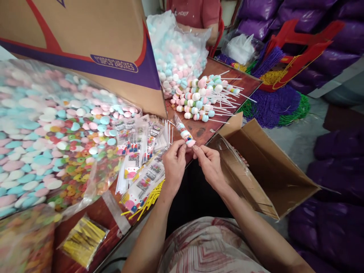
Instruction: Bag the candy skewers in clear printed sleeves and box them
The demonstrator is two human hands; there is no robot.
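"How far along are we on your feed?"

"Partway through one piece, I'd judge. I have the bagged stick point(184, 133) slanting over the near edge of the table point(206, 131), its sweets already inside printed film."

"And the hands?"

"Left hand point(174, 163) pinches its near end between thumb and finger. Right hand point(209, 163) has its fingertips pressed together just beside that end; I can't tell what, if anything, is between them, so I wouldn't call that end closed."

"What's left?"

"Plenty, I think. I see a heap of bare sticks point(200, 96), threaded with sweets but unbagged, and flat bags point(152, 175) with loose yellow ties point(153, 195) by the left hand."

"Anything finished?"

"I can't say. The carton point(273, 176) at right shows a few bits inside, too hidden to count."
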